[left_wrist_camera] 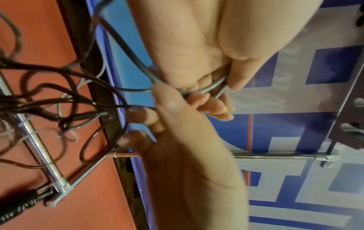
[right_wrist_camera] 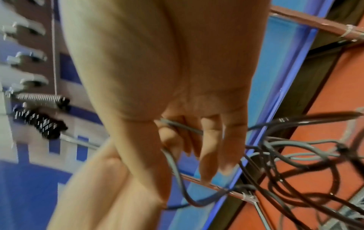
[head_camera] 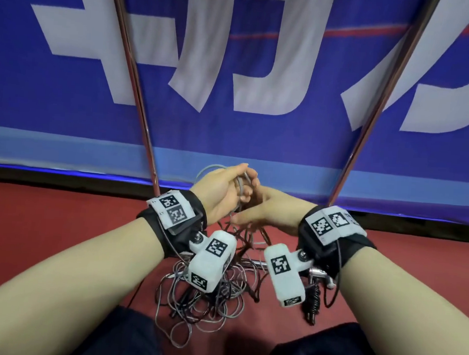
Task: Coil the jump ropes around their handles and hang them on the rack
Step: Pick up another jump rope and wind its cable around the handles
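Red flooring point(head_camera: 60, 221) runs to a blue banner point(head_camera: 257, 137), with tangled jump ropes point(head_camera: 206, 299) heaped by the rack point(head_camera: 140, 89) base. The left hand point(head_camera: 221, 193) grips a grey rope point(left_wrist_camera: 212, 88) loop; the right hand point(head_camera: 267, 212), fingers loosely extended, touches that rope.

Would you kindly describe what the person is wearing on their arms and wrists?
Both forearms are bare, without sleeves. The left hand and right hand are bare too. Each wrist carries a black strap bearing white square-patterned marker tags, plus a white boxy camera module with the same markers. A thin black cable runs from each strap.
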Demonstrator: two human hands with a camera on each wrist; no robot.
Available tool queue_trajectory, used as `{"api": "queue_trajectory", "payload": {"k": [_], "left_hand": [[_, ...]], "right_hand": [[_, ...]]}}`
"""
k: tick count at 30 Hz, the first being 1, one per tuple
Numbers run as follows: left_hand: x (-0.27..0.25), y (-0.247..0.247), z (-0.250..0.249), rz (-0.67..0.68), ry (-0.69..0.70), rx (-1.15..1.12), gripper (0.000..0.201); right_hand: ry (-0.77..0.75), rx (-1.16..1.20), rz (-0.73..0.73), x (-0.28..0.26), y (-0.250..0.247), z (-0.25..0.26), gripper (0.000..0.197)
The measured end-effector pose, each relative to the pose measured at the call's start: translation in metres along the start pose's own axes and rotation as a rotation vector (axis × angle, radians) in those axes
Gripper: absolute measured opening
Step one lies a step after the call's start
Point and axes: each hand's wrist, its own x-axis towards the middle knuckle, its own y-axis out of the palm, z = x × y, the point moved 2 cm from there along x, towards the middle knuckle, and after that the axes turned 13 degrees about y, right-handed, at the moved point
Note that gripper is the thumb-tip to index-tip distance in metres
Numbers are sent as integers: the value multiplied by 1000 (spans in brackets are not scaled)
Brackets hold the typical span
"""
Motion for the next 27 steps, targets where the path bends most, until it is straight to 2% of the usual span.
{"api": "queue_trajectory", "payload": {"k": [4, 7, 9, 11, 14, 16, 18, 21, 22, 23, 27], "left_hand": [[-3, 5, -6, 47, 6, -88, 31], [-4, 4, -7, 74, 11, -72, 31], [-5, 2, -8, 80, 17, -58, 31], [-4, -3, -9, 69, 37, 22, 31], [1, -17, -9, 16, 149, 290, 30], [2, -23, -8, 52, 213, 507, 21], [-2, -24, -1, 187, 151, 585, 18], [-13, -23, 13, 460, 19, 595, 40], [-15, -22, 17, 502, 6, 603, 46], [-16, -20, 21, 491, 11, 612, 46], [-15, -15, 26, 321, 38, 650, 16]], "right_hand": [[-4, -18, -29, 10, 12, -5, 14], [22, -32, -29, 10, 16, -5, 30], [34, -24, 18, 8, 19, -3, 34], [62, -44, -2, 7, 21, 1, 36], [137, -152, -153, 8, 10, 5, 48], [102, -9, -223, 5, -1, 9, 46], [32, 285, -267, -1, -14, 14, 42], [-33, 717, -246, -8, -28, 20, 39], [-53, 814, -221, -11, -30, 23, 38], [-80, 887, -194, -12, -31, 26, 37], [-149, 1072, -146, -17, -34, 33, 34]]}}
